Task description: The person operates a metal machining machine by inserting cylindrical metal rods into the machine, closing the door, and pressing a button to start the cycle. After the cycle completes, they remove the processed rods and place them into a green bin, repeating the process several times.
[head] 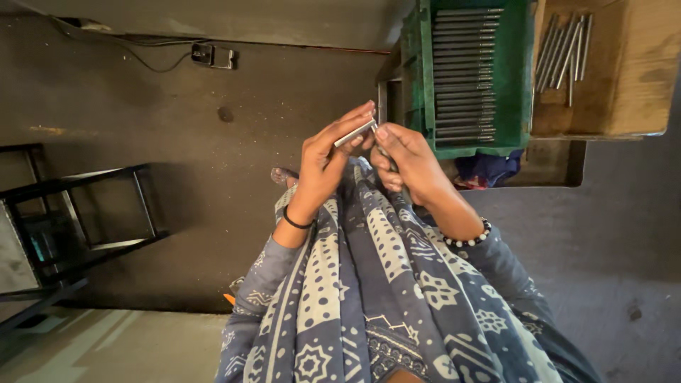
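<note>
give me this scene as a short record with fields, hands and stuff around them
left hand: holds a short metal rod by its fingertips
right hand: fingertips touch the rod's far end
wrists: black band on left, bead bracelet on right
lap: blue and white patterned cloth
green tray: row of metal rods laid side by side
cardboard box: a few loose rods
floor: dark, with a black metal frame at the left

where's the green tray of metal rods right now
In the head view the green tray sits at upper right, just beyond the right hand, with a cardboard box holding more loose rods on its right.
</note>
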